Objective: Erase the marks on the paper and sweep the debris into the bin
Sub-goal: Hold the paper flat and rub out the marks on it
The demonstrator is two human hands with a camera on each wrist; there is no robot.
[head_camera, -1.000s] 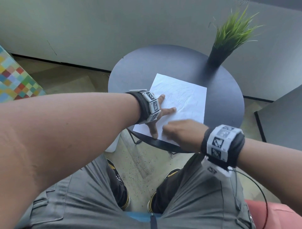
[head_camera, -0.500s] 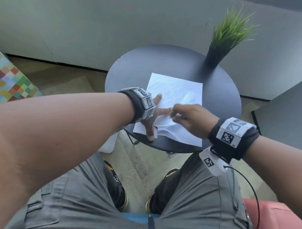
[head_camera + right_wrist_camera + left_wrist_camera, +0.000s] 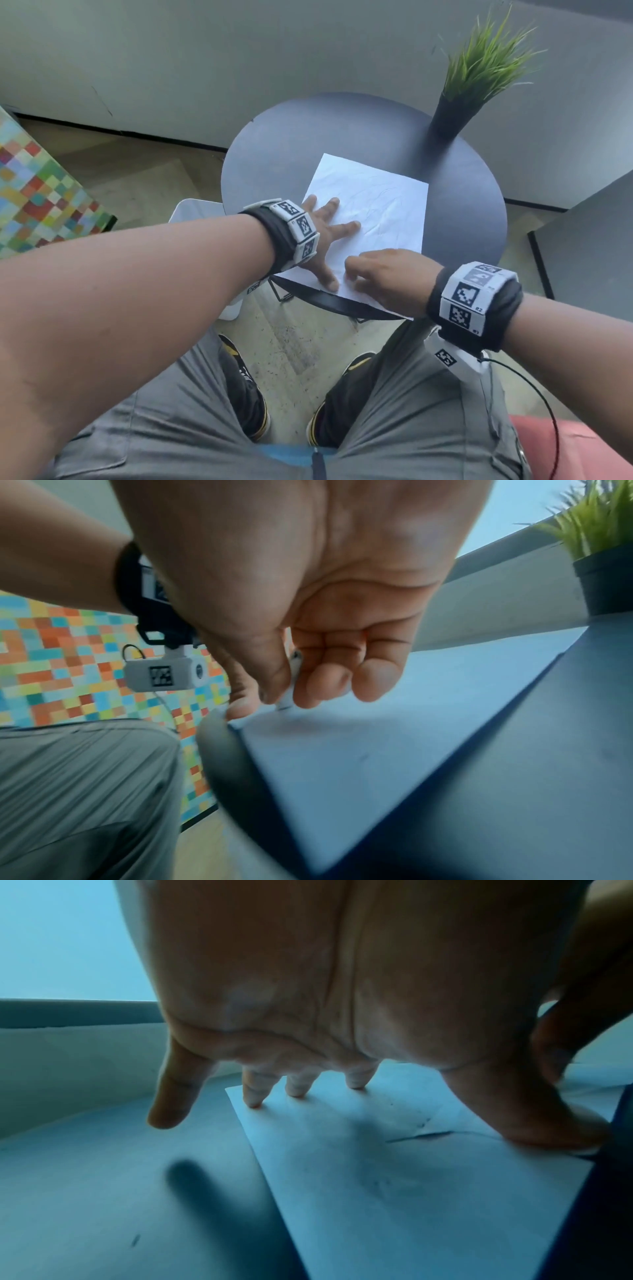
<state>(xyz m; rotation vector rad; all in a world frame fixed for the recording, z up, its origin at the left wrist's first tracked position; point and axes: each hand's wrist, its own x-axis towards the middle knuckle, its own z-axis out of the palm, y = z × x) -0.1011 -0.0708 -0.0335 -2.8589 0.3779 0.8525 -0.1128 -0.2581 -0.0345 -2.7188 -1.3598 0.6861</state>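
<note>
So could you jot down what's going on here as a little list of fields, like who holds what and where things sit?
left hand: spread flat, presses the paper down
right hand: pinches a small white eraser, tip on the paper's near edge
paper: creased, faint marks, on the round dark table
plant: dark pot at the table's far right
bin: white, beside the table, partly hidden

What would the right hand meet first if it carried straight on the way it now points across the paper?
Most likely the left hand's thumb: the right hand points leftward along the paper's near edge, the thumb just ahead, though their gap is unclear.
</note>
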